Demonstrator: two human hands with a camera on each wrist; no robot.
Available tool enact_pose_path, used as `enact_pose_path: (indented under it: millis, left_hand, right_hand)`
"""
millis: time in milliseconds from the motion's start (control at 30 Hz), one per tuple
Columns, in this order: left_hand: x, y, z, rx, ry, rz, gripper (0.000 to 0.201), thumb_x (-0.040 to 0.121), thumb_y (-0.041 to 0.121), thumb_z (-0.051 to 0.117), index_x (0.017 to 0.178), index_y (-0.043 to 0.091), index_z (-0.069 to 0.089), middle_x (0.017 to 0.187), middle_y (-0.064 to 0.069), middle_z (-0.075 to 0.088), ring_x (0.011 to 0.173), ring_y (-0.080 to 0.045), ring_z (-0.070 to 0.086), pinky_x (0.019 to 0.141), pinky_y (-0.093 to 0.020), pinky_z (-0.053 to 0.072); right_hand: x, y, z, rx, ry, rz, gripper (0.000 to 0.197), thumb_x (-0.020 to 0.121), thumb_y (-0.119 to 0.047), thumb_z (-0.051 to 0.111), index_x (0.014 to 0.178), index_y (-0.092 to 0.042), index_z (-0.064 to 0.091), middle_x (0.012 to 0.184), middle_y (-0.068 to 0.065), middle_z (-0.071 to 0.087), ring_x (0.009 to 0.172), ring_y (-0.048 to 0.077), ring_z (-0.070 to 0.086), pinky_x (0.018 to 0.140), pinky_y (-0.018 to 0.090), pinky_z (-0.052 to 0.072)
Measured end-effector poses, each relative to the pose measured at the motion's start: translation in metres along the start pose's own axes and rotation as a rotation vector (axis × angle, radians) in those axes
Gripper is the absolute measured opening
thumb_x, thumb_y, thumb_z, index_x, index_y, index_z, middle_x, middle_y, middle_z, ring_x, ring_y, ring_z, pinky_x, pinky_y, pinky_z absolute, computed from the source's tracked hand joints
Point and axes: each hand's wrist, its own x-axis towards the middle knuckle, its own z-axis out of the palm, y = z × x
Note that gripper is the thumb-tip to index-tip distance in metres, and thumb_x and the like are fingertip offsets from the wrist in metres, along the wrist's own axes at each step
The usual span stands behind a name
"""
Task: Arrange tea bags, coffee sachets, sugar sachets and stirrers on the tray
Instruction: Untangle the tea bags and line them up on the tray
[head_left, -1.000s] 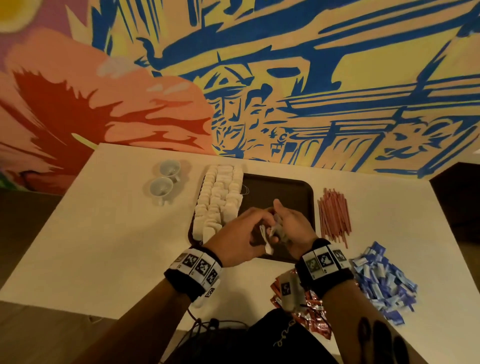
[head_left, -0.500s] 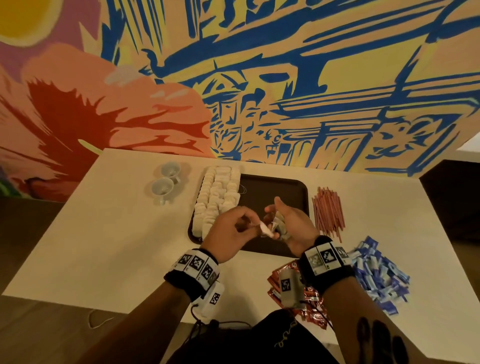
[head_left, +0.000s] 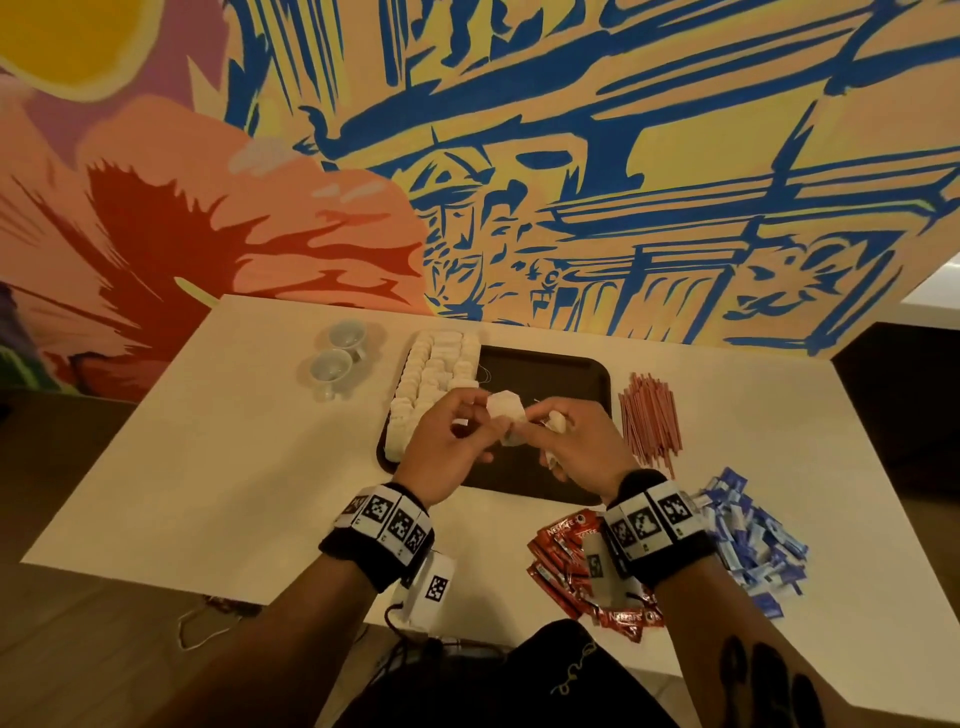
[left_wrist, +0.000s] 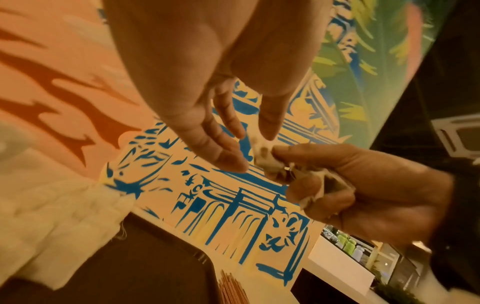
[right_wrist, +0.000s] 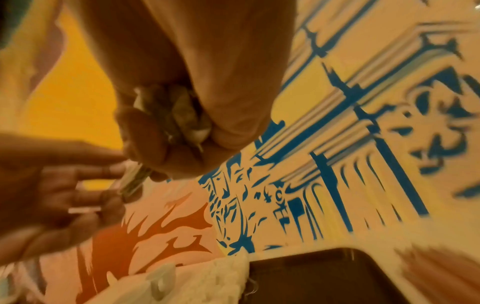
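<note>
White tea bags (head_left: 434, 384) fill the left side of the dark tray (head_left: 550, 374) in tidy rows that run from the near edge toward the wall; the rest of the tray is bare. That part of the job looks mostly done. Outside the tray lie the red stirrers (head_left: 649, 415) just to its right, the red coffee sachets (head_left: 566, 566) at the near table edge, and the blue sugar sachets (head_left: 753, 545) further right, so three kinds are not yet placed.

Above the tray's middle, the left hand (head_left: 447, 452) pinches a single tea bag (head_left: 503, 406) with thumb and fingertips, while the right hand (head_left: 576, 452) is curled round a small bunch of tea bags (right_wrist: 168, 111) and also touches the single one. That bag is held in the air between both hands, its flat face turned up toward the head camera; its long axis cannot be told, since it looks nearly square. The stirrers' long axis runs near to far.
</note>
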Motion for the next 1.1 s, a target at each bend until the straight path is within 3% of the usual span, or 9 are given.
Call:
enact_pose_path:
  millis: [100,200,300,433,500,667,833,933,1100]
  left_hand:
    - [-0.006,0.005,-0.002,0.107,-0.013,0.086,0.029,0.093,0.024,0.072,0.121,0.030,0.067,0.077,0.000,0.058,0.066,-0.012,0.060,0.060,-0.024,0.054]
    - [-0.013,0.010,-0.001,0.091,-0.013,0.114,0.014,0.097,0.021,0.068,0.108,0.020,0.075,0.062,-0.002,0.055,0.055,-0.013,0.053,0.056,-0.024,0.048]
    - [-0.022,0.016,-0.001,0.015,-0.026,0.127,0.015,0.097,0.017,0.067,0.108,0.015,0.076,0.063,-0.004,0.061,0.057,-0.013,0.056,0.059,-0.022,0.049]
    - [-0.032,0.022,-0.001,-0.009,-0.101,0.168,0.019,0.096,0.010,0.065,0.112,0.010,0.076,0.066,-0.004,0.067,0.061,-0.009,0.060,0.063,-0.019,0.051]
    - [-0.033,0.022,-0.002,-0.009,-0.145,0.154,0.019,0.095,0.008,0.066,0.110,0.013,0.076,0.075,-0.005,0.073,0.067,-0.011,0.064,0.068,-0.024,0.054]
    - [-0.030,0.015,-0.008,0.006,-0.181,0.092,0.020,0.089,0.006,0.073,0.106,0.015,0.078,0.100,-0.011,0.075,0.086,-0.017,0.070,0.076,-0.029,0.059]
    - [-0.016,0.012,-0.015,-0.033,-0.133,0.062,0.019,0.089,0.005,0.073,0.104,0.016,0.077,0.102,-0.008,0.074,0.086,-0.025,0.072,0.080,-0.029,0.060]
    - [-0.002,0.013,-0.020,0.008,-0.118,0.053,0.030,0.087,-0.001,0.074,0.112,0.016,0.071,0.093,-0.005,0.067,0.079,-0.021,0.070,0.073,-0.026,0.059]
    - [0.030,0.007,-0.039,0.122,-0.111,-0.008,0.030,0.084,0.010,0.081,0.110,0.020,0.071,0.088,-0.006,0.076,0.083,-0.031,0.073,0.081,-0.042,0.058]
  right_hand:
    - [-0.006,0.001,0.000,-0.166,-0.029,-0.080,0.017,0.088,-0.030,0.079,0.099,-0.018,0.075,0.073,-0.006,0.065,0.050,0.002,0.056,0.045,0.015,0.041]
    - [-0.013,0.004,-0.001,-0.075,-0.067,-0.088,0.016,0.092,-0.031,0.074,0.100,-0.017,0.075,0.067,-0.004,0.066,0.052,0.009,0.056,0.045,0.020,0.043]
    - [-0.019,0.008,-0.006,0.192,-0.068,0.080,0.039,0.098,-0.051,0.058,0.104,-0.017,0.076,0.081,0.021,0.070,0.058,0.024,0.052,0.043,0.026,0.039]
    - [-0.025,0.016,-0.014,0.423,-0.272,0.353,0.067,0.097,-0.067,0.044,0.123,-0.010,0.069,0.103,0.014,0.073,0.051,0.012,0.047,0.037,0.019,0.028]
    - [-0.028,0.018,-0.015,0.466,-0.316,0.346,0.056,0.099,-0.055,0.054,0.123,-0.006,0.068,0.100,0.012,0.072,0.048,0.009,0.044,0.038,0.018,0.025]
    - [-0.023,0.024,-0.016,0.507,-0.169,0.248,0.033,0.093,-0.025,0.072,0.118,-0.004,0.071,0.105,0.014,0.072,0.053,0.010,0.048,0.040,0.020,0.027]
    - [-0.013,0.022,-0.014,0.392,-0.195,0.199,0.022,0.090,-0.016,0.075,0.109,-0.006,0.073,0.102,0.015,0.075,0.054,0.013,0.049,0.040,0.022,0.030]
    - [-0.001,0.020,-0.005,0.249,-0.245,0.189,0.026,0.088,-0.015,0.078,0.109,-0.003,0.071,0.074,0.015,0.066,0.049,0.014,0.047,0.040,0.023,0.033]
    - [0.027,0.020,0.015,0.121,-0.192,0.177,0.026,0.089,-0.030,0.078,0.105,-0.011,0.073,0.071,0.014,0.060,0.054,0.021,0.049,0.042,0.025,0.037]
